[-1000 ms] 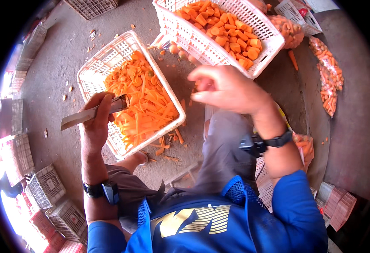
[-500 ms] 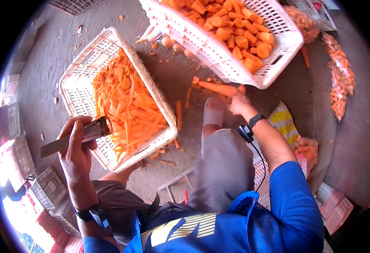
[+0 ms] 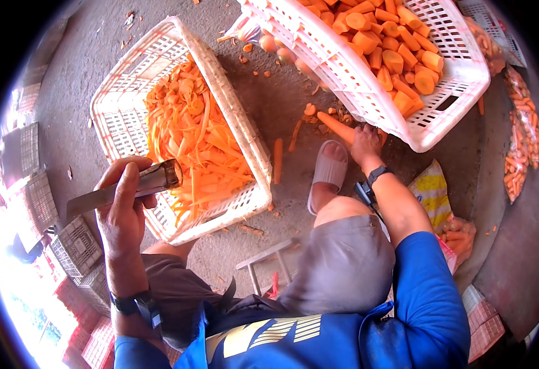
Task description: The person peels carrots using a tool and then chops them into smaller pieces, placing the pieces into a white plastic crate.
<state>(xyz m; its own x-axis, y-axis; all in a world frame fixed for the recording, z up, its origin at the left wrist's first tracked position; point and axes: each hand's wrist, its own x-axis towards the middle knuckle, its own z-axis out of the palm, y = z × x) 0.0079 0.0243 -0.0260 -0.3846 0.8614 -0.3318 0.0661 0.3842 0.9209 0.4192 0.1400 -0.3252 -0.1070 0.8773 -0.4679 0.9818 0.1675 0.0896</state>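
My left hand (image 3: 122, 215) is closed around a knife (image 3: 91, 202) with a flat grey blade pointing left and a brown-ended handle toward the right. It is raised by the near left corner of a white basket (image 3: 254, 147) of orange carrot peelings (image 3: 195, 135). My right hand (image 3: 368, 146) grips the thick end of a long carrot (image 3: 337, 126), whose thin tip points up and left. That hand is low beside a second white basket (image 3: 426, 138), which holds cut carrot chunks (image 3: 392, 58); its fingers are partly hidden.
Carrot scraps (image 3: 309, 111) lie on the concrete floor (image 3: 288, 74) between the baskets. Clear bags of carrots (image 3: 521, 135) stand at right, near a yellow-and-white sack (image 3: 432, 190). A metal stool frame (image 3: 266, 258) is between my legs. Stacked crates (image 3: 75, 246) line the left.
My right hand has moved right and slightly down with the carrot, closer to the chunk basket. My view has shifted, and my left hand still holds the knife.
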